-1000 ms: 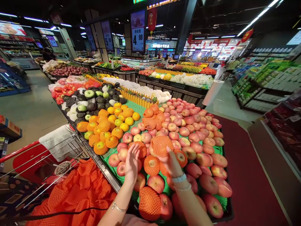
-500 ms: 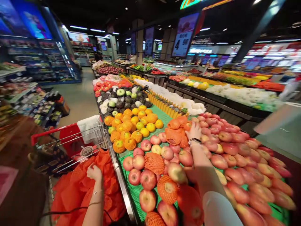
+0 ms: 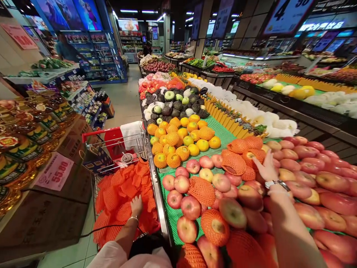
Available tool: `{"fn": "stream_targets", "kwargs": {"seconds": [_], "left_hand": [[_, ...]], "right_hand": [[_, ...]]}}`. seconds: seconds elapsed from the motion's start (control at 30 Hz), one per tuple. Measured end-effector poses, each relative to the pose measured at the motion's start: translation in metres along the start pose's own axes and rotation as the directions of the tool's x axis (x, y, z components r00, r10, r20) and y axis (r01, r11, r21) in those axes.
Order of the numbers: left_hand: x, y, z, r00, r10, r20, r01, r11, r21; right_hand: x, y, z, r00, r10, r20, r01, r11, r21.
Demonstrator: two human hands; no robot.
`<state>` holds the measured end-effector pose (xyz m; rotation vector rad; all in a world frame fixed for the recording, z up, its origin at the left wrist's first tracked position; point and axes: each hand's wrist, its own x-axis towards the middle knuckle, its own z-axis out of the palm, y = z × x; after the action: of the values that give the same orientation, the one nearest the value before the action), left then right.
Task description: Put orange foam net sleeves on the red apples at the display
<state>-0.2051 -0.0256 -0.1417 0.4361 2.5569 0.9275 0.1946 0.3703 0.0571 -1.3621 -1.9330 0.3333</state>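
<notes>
My right hand (image 3: 266, 169) reaches across a heap of red apples (image 3: 304, 178) on green mesh. Its fingers are stretched out and lie against apples wrapped in orange foam nets (image 3: 237, 160); I see nothing held in it. A watch (image 3: 276, 183) sits on that wrist. My left hand (image 3: 136, 205) is down in the red shopping cart (image 3: 111, 136), on a pile of loose orange foam nets (image 3: 122, 193). Its fingers are sunk among the nets and hidden. More netted apples (image 3: 214, 227) lie near the front of the stand.
Beyond the apples lie oranges (image 3: 181, 143), some netted, then dark green fruit (image 3: 173, 106). A shelf of packaged goods with a pink price card (image 3: 55, 171) stands on the left. The aisle floor (image 3: 122, 100) runs ahead past the cart. A person (image 3: 65, 48) stands far off.
My view has swung left. My left hand left the apples and dropped into the cart's nets. My right hand reached farther across the apple heap to the netted apples.
</notes>
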Motion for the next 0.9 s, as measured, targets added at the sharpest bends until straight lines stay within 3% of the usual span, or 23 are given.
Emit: {"fn": "stream_targets", "kwargs": {"seconds": [0.1, 0.2, 0.33, 0.43, 0.53, 0.6, 0.67, 0.73, 0.8, 0.9], "left_hand": [[0.005, 0.005, -0.013, 0.999, -0.014, 0.045, 0.011, 0.998, 0.063], [0.018, 0.020, -0.028, 0.994, -0.014, 0.111, -0.001, 0.991, 0.133], [0.038, 0.063, -0.057, 0.989, 0.065, 0.132, -0.093, 0.972, 0.217], [0.046, 0.108, -0.089, 0.971, 0.208, 0.114, -0.229, 0.948, 0.222], [0.035, 0.158, -0.124, 0.903, 0.418, 0.094, -0.428, 0.895, 0.125], [0.014, 0.189, -0.137, 0.791, 0.611, -0.039, -0.608, 0.777, -0.159], [-0.015, 0.215, -0.138, 0.734, 0.649, -0.202, -0.666, 0.628, -0.403], [-0.047, 0.232, -0.125, 0.733, 0.622, -0.275, -0.644, 0.503, -0.576], [-0.078, 0.241, -0.105, 0.744, 0.632, -0.217, -0.572, 0.434, -0.696], [-0.116, 0.240, -0.073, 0.744, 0.668, -0.024, -0.391, 0.406, -0.826]], "right_hand": [[-0.001, 0.021, -0.007, 0.997, 0.069, 0.033, -0.070, 0.997, 0.017], [-0.018, 0.022, -0.018, 0.998, 0.037, 0.047, -0.040, 0.998, 0.055], [-0.061, -0.009, -0.042, 0.995, -0.097, 0.002, 0.096, 0.988, 0.118], [-0.102, -0.046, -0.063, 0.984, -0.176, -0.005, 0.173, 0.962, 0.213], [-0.148, -0.084, -0.077, 0.986, -0.159, 0.055, 0.136, 0.945, 0.299], [-0.176, -0.109, -0.082, 0.984, -0.129, 0.122, 0.081, 0.938, 0.338], [-0.202, -0.132, -0.084, 0.981, -0.102, 0.164, 0.034, 0.927, 0.373], [-0.225, -0.153, -0.081, 0.975, -0.084, 0.204, -0.015, 0.896, 0.444], [-0.245, -0.170, -0.073, 0.959, -0.088, 0.271, -0.068, 0.852, 0.520], [-0.270, -0.185, -0.052, 0.949, -0.019, 0.316, -0.197, 0.748, 0.634]]}}
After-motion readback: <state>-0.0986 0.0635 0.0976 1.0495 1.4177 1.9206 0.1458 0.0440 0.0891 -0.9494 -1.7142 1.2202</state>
